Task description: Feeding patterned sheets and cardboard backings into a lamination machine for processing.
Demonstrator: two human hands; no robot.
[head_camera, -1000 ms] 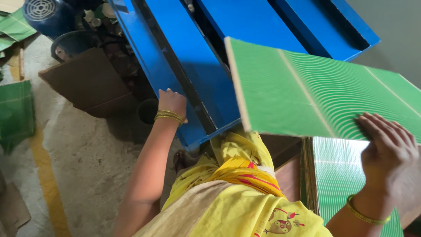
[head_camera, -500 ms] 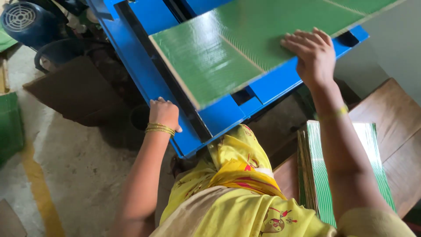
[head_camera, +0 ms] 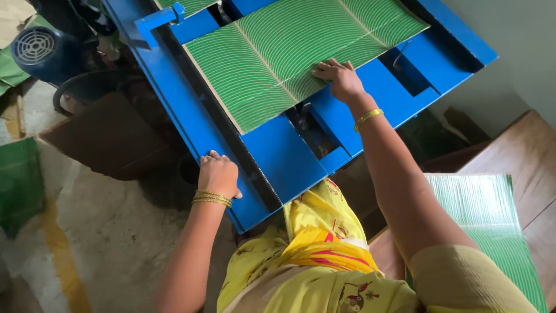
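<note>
A green ribbed sheet [head_camera: 272, 64] lies flat on the blue metal machine bed [head_camera: 284, 162]. My right hand [head_camera: 339, 78] rests palm down on the sheet's near edge, fingers spread, pressing on it. My left hand [head_camera: 217, 174] curls over the blue rail at the machine's near left edge. Both wrists wear gold bangles. My yellow garment fills the bottom of the view.
A stack of green ribbed sheets [head_camera: 498, 232] lies on a wooden bench [head_camera: 521, 156] at the right. A blue motor [head_camera: 37, 49] and dark boards [head_camera: 104, 139] stand on the concrete floor at the left. More green sheets [head_camera: 20, 185] lie far left.
The green sheet has slid further onto the machine bed, away from me, with my right hand moving on it. My left hand stays on the blue rail.
</note>
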